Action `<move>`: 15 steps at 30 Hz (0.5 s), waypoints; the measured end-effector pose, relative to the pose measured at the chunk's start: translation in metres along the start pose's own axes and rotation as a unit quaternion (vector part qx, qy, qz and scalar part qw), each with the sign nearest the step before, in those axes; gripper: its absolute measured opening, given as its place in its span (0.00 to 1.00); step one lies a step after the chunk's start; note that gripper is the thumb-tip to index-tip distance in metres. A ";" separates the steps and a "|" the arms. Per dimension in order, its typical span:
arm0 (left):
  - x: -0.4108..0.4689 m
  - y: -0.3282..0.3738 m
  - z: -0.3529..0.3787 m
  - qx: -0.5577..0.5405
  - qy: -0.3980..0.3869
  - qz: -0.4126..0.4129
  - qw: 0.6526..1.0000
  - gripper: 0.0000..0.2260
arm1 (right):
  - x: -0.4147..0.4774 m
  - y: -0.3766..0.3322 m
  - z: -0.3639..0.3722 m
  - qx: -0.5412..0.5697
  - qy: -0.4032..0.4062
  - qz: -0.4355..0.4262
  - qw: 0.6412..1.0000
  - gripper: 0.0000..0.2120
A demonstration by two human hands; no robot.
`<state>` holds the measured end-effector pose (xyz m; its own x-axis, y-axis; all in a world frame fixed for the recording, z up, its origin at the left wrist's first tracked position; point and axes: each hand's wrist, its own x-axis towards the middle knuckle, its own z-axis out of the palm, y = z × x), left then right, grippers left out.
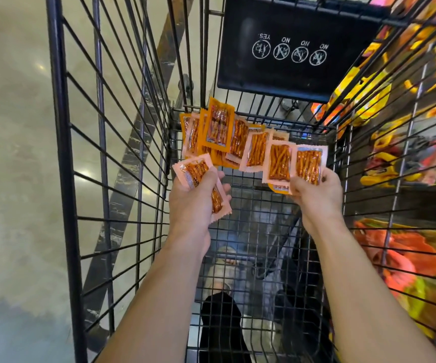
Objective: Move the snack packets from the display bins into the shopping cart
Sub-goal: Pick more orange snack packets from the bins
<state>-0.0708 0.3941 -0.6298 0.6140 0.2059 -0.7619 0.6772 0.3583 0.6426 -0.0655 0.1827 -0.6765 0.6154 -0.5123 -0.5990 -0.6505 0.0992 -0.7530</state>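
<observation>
Both hands inside the shopping cart (62,153), holding snack packets (308,163).
Your left hand (194,205) curls round a pink packet (194,171); your right hand (318,196) pinches a fan of packets (279,161) by their near edges; a pile (219,129) lies at the cart's far end; display bins (411,260) sit right, behind the wire; packets look light, soft, slick, so grip the crimped seams, not the middles.

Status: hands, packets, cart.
Left hand grips pale pink snack packet. Right hand pinches another pink packet. Orange packets bunched at black wire cart's far end. Nothing blocking.
</observation>
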 end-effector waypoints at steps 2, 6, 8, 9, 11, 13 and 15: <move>-0.001 0.000 0.000 0.004 -0.008 -0.006 1.000 0.06 | -0.012 -0.003 -0.011 0.065 -0.017 0.006 0.998 0.20; -0.006 0.001 0.001 0.018 -0.038 -0.017 0.999 0.07 | -0.039 -0.011 -0.024 0.135 -0.106 -0.028 0.985 0.22; -0.009 0.002 0.002 0.025 -0.071 -0.016 0.997 0.12 | -0.051 -0.016 -0.022 0.110 -0.163 -0.048 0.979 0.24; -0.010 0.002 0.003 0.031 -0.095 -0.016 0.995 0.16 | -0.057 -0.017 -0.018 0.093 -0.188 -0.054 0.976 0.27; -0.013 0.003 0.006 0.026 -0.140 -0.015 0.990 0.23 | -0.068 -0.018 -0.008 0.067 -0.228 -0.067 0.969 0.31; -0.014 0.003 0.010 0.008 -0.158 -0.018 0.987 0.25 | -0.078 -0.016 0.005 0.024 -0.255 -0.101 0.962 0.29; -0.013 0.003 0.010 -0.005 -0.165 -0.020 0.986 0.23 | -0.084 -0.014 0.014 -0.015 -0.262 -0.142 0.954 0.26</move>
<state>-0.0728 0.3832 -0.6174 0.6859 -0.1157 -0.7184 0.7012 0.3689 0.6101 -0.1019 0.2365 -0.6199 0.9021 -0.0167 -0.4311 -0.4313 -0.0096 -0.9021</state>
